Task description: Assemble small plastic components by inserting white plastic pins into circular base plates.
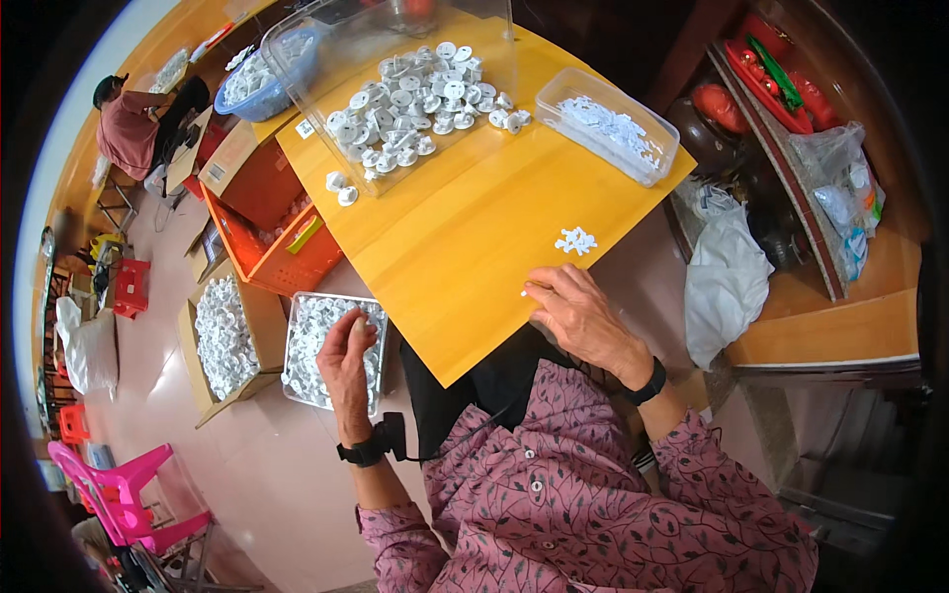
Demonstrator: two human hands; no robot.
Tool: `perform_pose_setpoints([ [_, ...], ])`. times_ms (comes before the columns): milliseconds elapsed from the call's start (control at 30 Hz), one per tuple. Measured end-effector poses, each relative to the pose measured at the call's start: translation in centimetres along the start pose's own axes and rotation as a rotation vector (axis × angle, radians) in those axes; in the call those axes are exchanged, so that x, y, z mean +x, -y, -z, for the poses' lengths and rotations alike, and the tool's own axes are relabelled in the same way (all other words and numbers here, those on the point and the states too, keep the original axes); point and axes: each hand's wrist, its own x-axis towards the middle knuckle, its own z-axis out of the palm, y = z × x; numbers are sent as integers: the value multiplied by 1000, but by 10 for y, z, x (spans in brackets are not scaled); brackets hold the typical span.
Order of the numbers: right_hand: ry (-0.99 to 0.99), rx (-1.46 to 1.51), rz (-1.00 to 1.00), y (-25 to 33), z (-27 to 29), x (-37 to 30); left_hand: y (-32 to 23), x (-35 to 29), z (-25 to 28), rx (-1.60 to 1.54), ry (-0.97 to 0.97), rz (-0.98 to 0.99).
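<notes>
My right hand (585,318) is over the near right edge of the yellow tabletop (445,267), thumb and fingers pinched on a small white piece (524,293). Just beyond it lies a little heap of small white pieces (575,240). Off the table's left edge, my left hand (344,364) hovers above a clear tray (289,346) full of white plastic parts (306,341). Its thumb and fingers are closed together; whatever they may hold is hidden.
At the table's far side, a clear bin (287,79) lies with round white plastic parts (435,89) spilling out. A clear box (647,163) of small white pieces stands far right. Left are an orange crate (282,259), a cardboard box (259,336) and a seated person (133,133).
</notes>
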Motion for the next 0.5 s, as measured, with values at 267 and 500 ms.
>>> perform_pose_setpoints([
  [267,-118,20,63,-9,-9,-11,-66,13,-63,425,158,-242],
  [500,-225,64,102,-16,-13,-17,-79,101,-118,782,190,-633],
])
